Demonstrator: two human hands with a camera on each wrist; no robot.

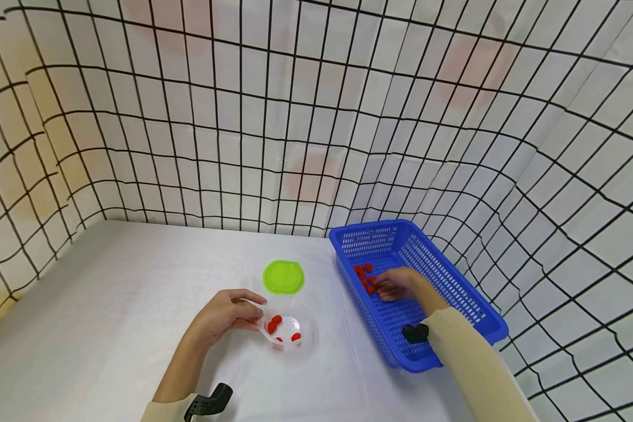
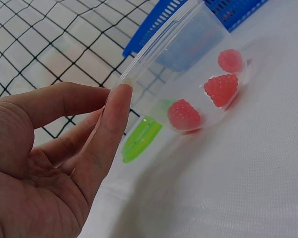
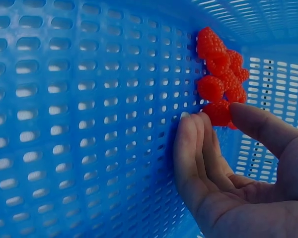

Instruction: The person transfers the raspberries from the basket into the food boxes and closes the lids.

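My left hand pinches the rim of a clear plastic tub between thumb and fingers. Several red raspberries lie on the tub's bottom. Inside a blue basket, my right hand has its thumb and fingertips on either side of a raspberry, pinching it. More raspberries sit bunched beside it against the perforated plastic. A bright green lid lies on the table just behind the tub.
White cloth covers the table. Black wire mesh with white sheeting behind it stands along the back and both sides. The basket's far right side sits close to the right mesh.
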